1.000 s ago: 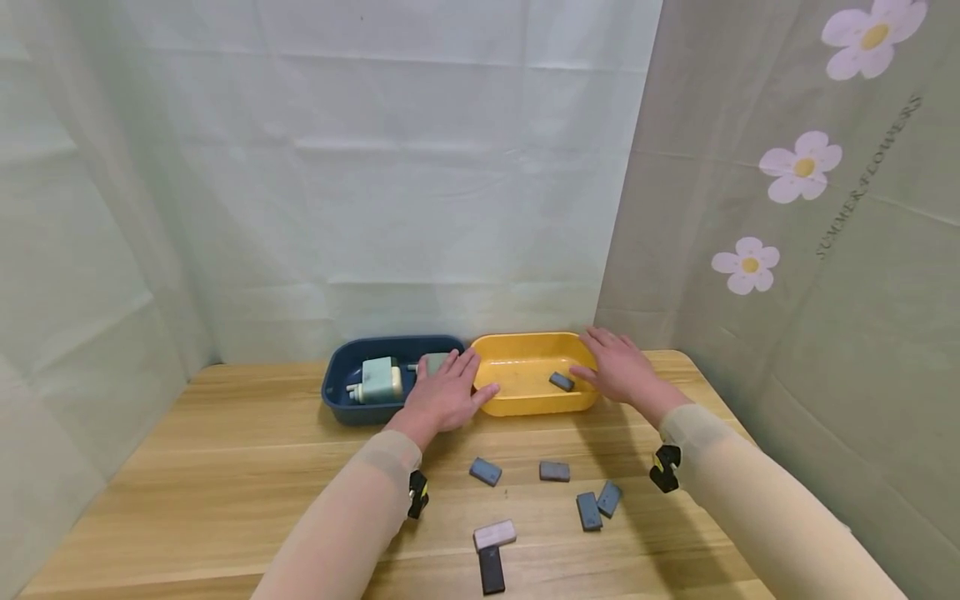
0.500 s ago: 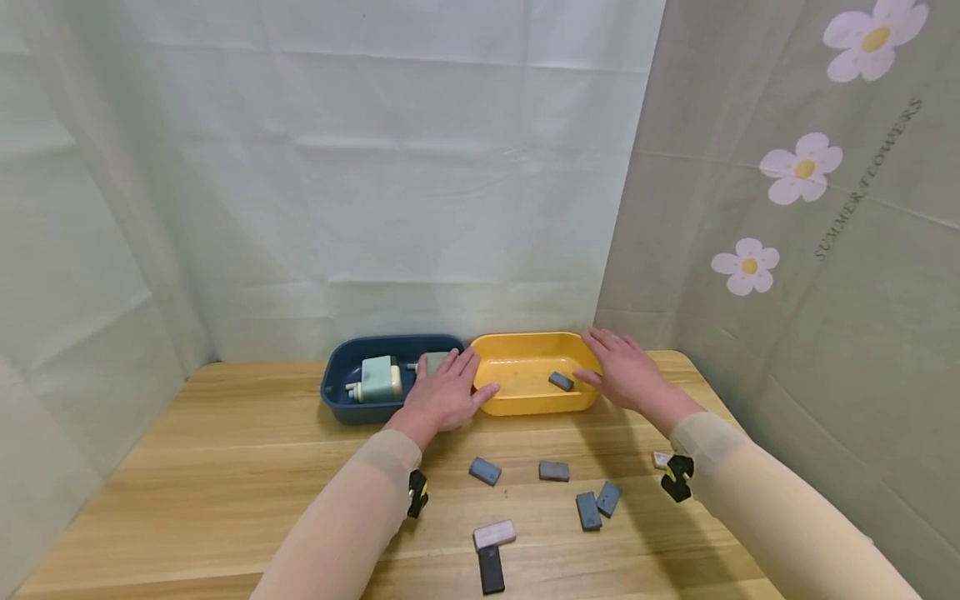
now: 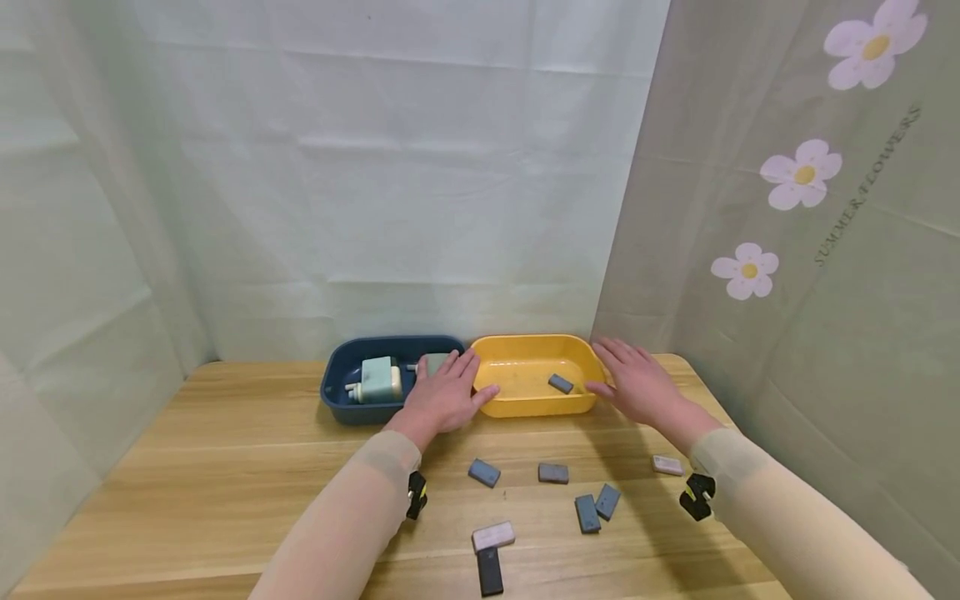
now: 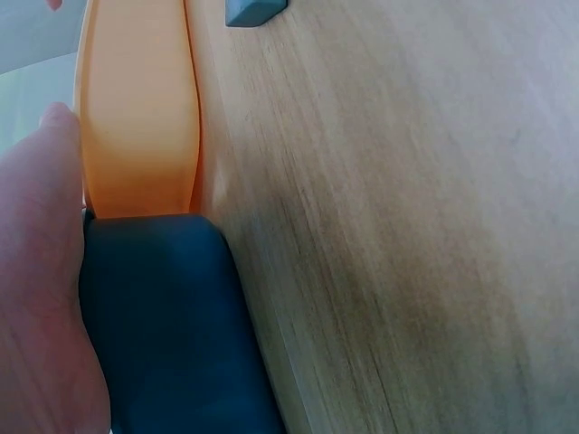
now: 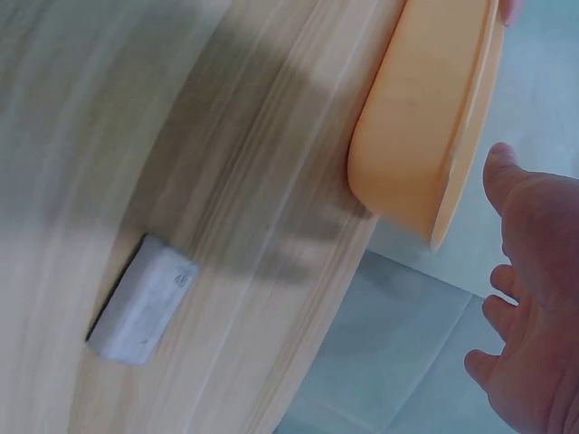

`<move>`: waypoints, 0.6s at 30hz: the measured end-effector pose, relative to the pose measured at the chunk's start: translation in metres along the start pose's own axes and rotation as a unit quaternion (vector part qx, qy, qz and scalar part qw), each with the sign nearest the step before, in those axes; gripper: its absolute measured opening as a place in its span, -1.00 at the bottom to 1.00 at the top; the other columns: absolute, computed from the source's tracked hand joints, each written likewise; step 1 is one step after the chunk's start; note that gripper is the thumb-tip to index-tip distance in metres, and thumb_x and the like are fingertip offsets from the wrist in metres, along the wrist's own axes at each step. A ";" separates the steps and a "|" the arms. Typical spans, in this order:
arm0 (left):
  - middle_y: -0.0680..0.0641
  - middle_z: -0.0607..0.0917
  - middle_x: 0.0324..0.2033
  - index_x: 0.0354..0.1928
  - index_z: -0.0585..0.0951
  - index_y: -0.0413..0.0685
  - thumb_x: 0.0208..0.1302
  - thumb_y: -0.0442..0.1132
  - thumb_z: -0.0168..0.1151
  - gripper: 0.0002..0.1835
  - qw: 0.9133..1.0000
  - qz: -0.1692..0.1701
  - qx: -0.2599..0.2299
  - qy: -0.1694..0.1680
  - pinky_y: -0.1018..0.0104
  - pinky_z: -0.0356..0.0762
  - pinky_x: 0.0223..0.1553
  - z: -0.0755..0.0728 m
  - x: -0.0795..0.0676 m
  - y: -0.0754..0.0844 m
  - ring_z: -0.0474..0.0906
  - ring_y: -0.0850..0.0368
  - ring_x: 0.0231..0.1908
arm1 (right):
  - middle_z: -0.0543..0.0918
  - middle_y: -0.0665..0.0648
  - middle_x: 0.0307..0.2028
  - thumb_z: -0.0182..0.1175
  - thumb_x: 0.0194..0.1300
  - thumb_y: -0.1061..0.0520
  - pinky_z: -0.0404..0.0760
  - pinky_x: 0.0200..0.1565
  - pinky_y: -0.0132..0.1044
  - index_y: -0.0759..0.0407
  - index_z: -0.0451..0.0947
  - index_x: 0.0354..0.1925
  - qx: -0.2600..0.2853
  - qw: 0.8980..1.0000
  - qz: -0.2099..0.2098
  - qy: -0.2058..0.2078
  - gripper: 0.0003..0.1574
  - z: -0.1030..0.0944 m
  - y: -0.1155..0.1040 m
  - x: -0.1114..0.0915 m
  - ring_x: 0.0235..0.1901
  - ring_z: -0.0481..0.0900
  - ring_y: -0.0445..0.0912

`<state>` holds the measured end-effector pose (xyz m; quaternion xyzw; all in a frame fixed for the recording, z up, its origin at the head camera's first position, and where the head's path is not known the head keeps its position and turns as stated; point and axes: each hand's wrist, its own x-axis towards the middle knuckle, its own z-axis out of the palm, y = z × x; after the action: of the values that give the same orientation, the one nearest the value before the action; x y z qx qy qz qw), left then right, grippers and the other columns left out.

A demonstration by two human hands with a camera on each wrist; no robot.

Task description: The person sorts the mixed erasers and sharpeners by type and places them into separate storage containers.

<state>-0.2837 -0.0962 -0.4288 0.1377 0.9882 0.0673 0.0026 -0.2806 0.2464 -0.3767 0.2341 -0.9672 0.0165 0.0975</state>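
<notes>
right wrist: hand hovers clear of tray rim

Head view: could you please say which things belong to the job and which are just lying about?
Likely in the job:
yellow oblong plastic tray
dark-blue oblong plastic tray

Likely lying about:
black rectangular block
two pale rectangular blocks
four loose blue-grey rectangular blocks

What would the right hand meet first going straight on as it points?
Probably the right end of the yellow tray; height is unclear, so the right hand might pass over and reach the pale curtain.
</notes>
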 end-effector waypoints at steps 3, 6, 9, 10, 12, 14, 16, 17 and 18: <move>0.01 0.01 0.78 0.81 0.08 0.04 0.65 0.54 -0.35 -0.01 1.000 -0.001 0.001 -0.001 -0.46 -0.28 0.63 0.000 0.000 0.000 -0.09 -0.09 0.75 | 0.37 0.44 0.59 0.34 0.61 -0.15 0.21 0.56 0.38 0.37 0.32 0.63 -0.003 1.000 0.001 0.002 -0.06 0.000 0.003 -0.006 0.59 0.26 0.39; 0.00 0.02 0.78 0.81 0.08 0.03 0.65 0.54 -0.36 -0.01 1.000 -0.001 0.002 0.000 -0.47 -0.28 0.63 0.002 0.000 -0.001 -0.08 -0.10 0.75 | 0.39 0.44 0.57 0.36 0.60 -0.15 0.23 0.55 0.39 0.38 0.34 0.62 -0.005 1.000 -0.003 0.007 -0.06 0.000 0.006 -0.014 0.60 0.26 0.39; -0.01 0.03 0.78 0.81 0.09 0.02 0.65 0.54 -0.36 -0.01 1.000 0.001 0.000 0.001 -0.47 -0.28 0.63 0.002 0.001 -0.002 -0.08 -0.11 0.75 | 0.42 0.46 0.55 0.39 0.58 -0.13 0.25 0.54 0.39 0.40 0.37 0.59 -0.006 1.000 -0.008 0.017 -0.07 -0.003 0.009 -0.022 0.58 0.28 0.41; -0.01 0.03 0.78 0.81 0.09 0.02 0.65 0.54 -0.36 -0.01 1.000 0.001 -0.001 0.002 -0.47 -0.29 0.63 0.002 0.000 -0.001 -0.08 -0.11 0.75 | 0.44 0.46 0.53 0.39 0.58 -0.13 0.27 0.54 0.38 0.41 0.38 0.58 -0.007 1.000 -0.011 0.022 -0.07 -0.003 0.011 -0.024 0.57 0.30 0.41; 0.00 0.02 0.78 0.81 0.08 0.03 0.65 0.54 -0.35 -0.01 1.000 0.001 -0.001 0.002 -0.47 -0.29 0.63 0.001 0.000 -0.001 -0.09 -0.10 0.75 | 0.43 0.47 0.53 0.39 0.58 -0.13 0.27 0.53 0.39 0.41 0.38 0.58 -0.009 1.000 -0.011 0.025 -0.07 -0.003 0.015 -0.029 0.57 0.30 0.41; 0.00 0.02 0.78 0.81 0.09 0.02 0.65 0.54 -0.35 -0.01 1.000 0.002 -0.003 0.002 -0.47 -0.30 0.63 0.002 0.001 -0.001 -0.09 -0.10 0.75 | 0.43 0.49 0.53 0.39 0.58 -0.12 0.28 0.52 0.40 0.42 0.38 0.58 -0.010 1.000 -0.012 0.026 -0.08 -0.003 0.020 -0.034 0.56 0.31 0.42; 0.00 0.01 0.78 0.81 0.08 0.03 0.65 0.54 -0.35 -0.01 1.000 0.001 -0.003 0.002 -0.46 -0.31 0.63 0.002 0.001 0.000 -0.09 -0.10 0.75 | 0.41 0.50 0.54 0.38 0.59 -0.13 0.28 0.51 0.41 0.43 0.37 0.59 -0.010 1.000 -0.009 0.021 -0.07 -0.003 0.024 -0.038 0.57 0.30 0.42; 0.01 0.01 0.78 0.81 0.08 0.03 0.65 0.54 -0.34 -0.01 1.000 0.001 -0.003 0.002 -0.46 -0.31 0.63 0.002 0.001 0.000 -0.09 -0.09 0.75 | 0.41 0.50 0.54 0.37 0.59 -0.13 0.27 0.51 0.42 0.43 0.36 0.59 -0.010 1.000 -0.006 0.018 -0.06 -0.003 0.026 -0.041 0.57 0.30 0.41; 0.00 0.02 0.78 0.81 0.08 0.03 0.65 0.54 -0.34 -0.01 1.000 0.001 -0.004 0.002 -0.46 -0.31 0.63 0.002 0.001 0.000 -0.09 -0.09 0.75 | 0.41 0.50 0.54 0.37 0.59 -0.14 0.28 0.51 0.42 0.43 0.36 0.59 -0.011 1.000 -0.004 0.016 -0.06 -0.004 0.027 -0.044 0.56 0.32 0.41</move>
<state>-0.2843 -0.0957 -0.4305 0.1388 0.9878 0.0711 0.0009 -0.2543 0.2906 -0.3808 0.2371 -0.9646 0.0095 0.1155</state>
